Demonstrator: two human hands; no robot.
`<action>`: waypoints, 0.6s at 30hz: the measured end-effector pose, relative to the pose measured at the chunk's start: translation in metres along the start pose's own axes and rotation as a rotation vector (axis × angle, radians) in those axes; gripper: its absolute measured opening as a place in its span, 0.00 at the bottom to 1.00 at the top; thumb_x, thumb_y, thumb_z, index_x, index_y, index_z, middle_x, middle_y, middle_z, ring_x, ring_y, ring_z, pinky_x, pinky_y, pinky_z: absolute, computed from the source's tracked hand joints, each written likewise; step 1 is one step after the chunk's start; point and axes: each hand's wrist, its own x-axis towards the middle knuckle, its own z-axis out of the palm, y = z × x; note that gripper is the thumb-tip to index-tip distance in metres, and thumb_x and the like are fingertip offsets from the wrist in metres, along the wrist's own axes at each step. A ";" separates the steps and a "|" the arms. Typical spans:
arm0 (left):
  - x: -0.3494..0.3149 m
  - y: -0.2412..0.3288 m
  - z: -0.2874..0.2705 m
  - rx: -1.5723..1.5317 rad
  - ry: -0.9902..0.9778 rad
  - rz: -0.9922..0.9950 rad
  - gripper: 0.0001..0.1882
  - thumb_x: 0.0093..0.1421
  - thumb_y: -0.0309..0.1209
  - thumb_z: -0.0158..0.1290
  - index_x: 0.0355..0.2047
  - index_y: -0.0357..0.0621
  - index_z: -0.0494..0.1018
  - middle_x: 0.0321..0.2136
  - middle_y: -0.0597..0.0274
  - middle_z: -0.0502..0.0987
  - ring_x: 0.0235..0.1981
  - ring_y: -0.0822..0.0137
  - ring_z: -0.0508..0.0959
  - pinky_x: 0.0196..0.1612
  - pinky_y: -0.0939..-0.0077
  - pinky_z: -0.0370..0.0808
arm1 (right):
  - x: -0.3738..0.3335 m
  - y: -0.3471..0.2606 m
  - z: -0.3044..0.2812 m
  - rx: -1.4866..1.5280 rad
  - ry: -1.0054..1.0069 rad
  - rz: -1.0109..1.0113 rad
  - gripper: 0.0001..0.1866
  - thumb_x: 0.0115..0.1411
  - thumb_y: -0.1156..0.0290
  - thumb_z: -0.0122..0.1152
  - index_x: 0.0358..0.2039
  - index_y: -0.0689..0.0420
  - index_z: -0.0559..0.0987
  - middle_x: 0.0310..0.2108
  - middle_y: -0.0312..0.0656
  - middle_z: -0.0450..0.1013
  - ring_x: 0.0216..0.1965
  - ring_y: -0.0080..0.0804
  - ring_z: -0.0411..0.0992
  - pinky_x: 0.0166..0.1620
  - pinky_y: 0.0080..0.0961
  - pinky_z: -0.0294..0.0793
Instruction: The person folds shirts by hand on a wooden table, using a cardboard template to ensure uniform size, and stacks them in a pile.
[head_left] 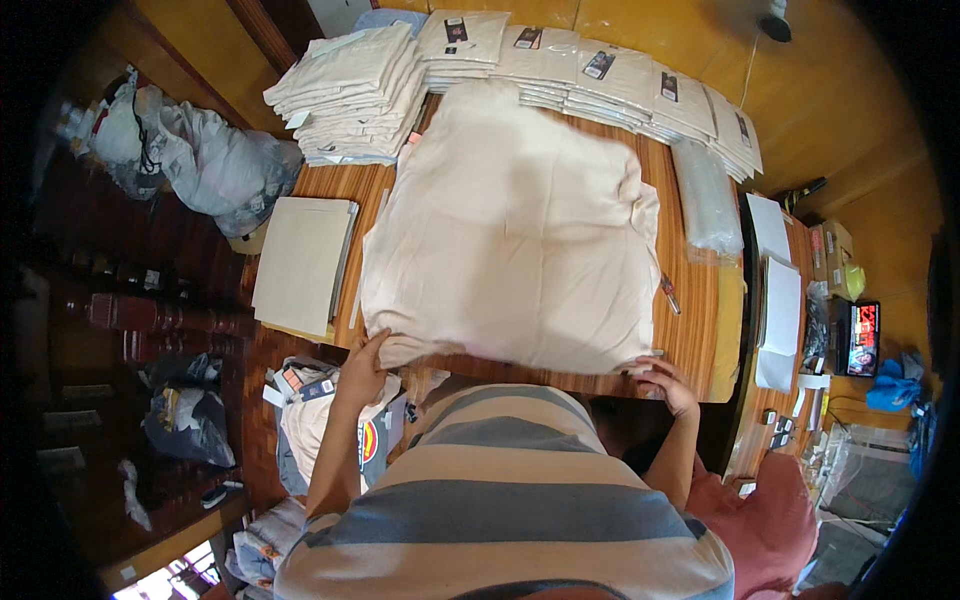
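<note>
A cream shirt [500, 250] lies spread over the striped wooden table [690, 345], its near edge running along the table's front. Its far end is blurred and soft creases cross the cloth. At the near left corner, my left hand [366, 366] is closed on the hem. My right hand [667, 384] grips the near right corner between thumb and fingers. To the right of the shirt lies a small red-handled tool [670, 293], possibly snips.
Folded cream garments [350, 90] are piled at the back left. Bagged, tagged shirts [610, 75] line the back. Cardboard sheets [300, 262] lie left, clear plastic bags [708, 200] right. Beyond stands a side table with white paper [778, 310] and a lit phone [857, 338].
</note>
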 end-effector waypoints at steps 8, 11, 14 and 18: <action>-0.011 -0.037 -0.023 -0.033 -0.384 0.078 0.54 0.45 0.35 0.77 0.72 0.42 0.62 0.62 0.35 0.70 0.54 0.42 0.80 0.55 0.55 0.79 | -0.017 0.048 0.012 -0.227 0.221 0.144 0.16 0.69 0.56 0.66 0.45 0.58 0.84 0.36 0.35 0.79 0.36 0.27 0.78 0.38 0.31 0.84; 0.018 0.018 -0.057 0.286 -0.420 -0.074 0.41 0.51 0.40 0.74 0.64 0.43 0.72 0.51 0.45 0.81 0.48 0.47 0.83 0.47 0.54 0.80 | -0.041 0.043 0.023 -0.308 0.225 0.210 0.15 0.68 0.60 0.69 0.44 0.59 0.83 0.36 0.37 0.79 0.35 0.31 0.79 0.38 0.36 0.83; 0.057 0.029 -0.030 0.205 0.048 0.068 0.23 0.62 0.39 0.63 0.54 0.41 0.79 0.49 0.45 0.81 0.50 0.45 0.81 0.50 0.54 0.78 | -0.029 -0.012 0.061 -1.087 0.738 -0.355 0.16 0.65 0.61 0.69 0.44 0.61 0.83 0.32 0.50 0.81 0.34 0.46 0.81 0.38 0.44 0.81; 0.115 0.036 0.028 0.293 0.439 0.506 0.31 0.67 0.38 0.57 0.69 0.43 0.68 0.68 0.40 0.67 0.69 0.37 0.66 0.69 0.46 0.63 | 0.054 -0.044 0.024 -0.975 1.063 -0.523 0.15 0.63 0.62 0.69 0.44 0.59 0.82 0.38 0.56 0.80 0.42 0.58 0.78 0.48 0.50 0.77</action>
